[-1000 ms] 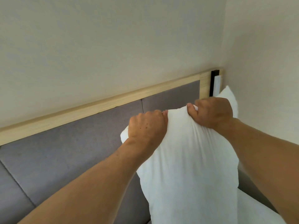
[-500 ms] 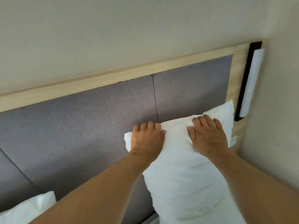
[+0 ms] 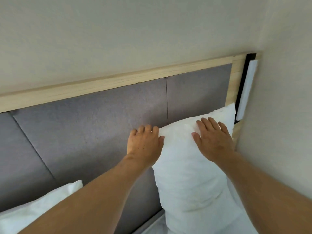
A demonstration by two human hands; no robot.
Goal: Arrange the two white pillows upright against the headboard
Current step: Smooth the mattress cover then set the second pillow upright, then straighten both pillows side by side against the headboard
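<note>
The left hand curls over the top left corner of the pillow while the right hand lies flat and open on its front, pressing it upright against the headboard at far right; released carelessly, it could slump forward.

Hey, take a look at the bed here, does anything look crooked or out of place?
Nothing looks damaged. The pillow by the corner stands upright against the grey headboard, with the left hand on its top corner and the right hand flat on it. The second pillow, at lower left, seems to lie low, not upright yet.
</note>
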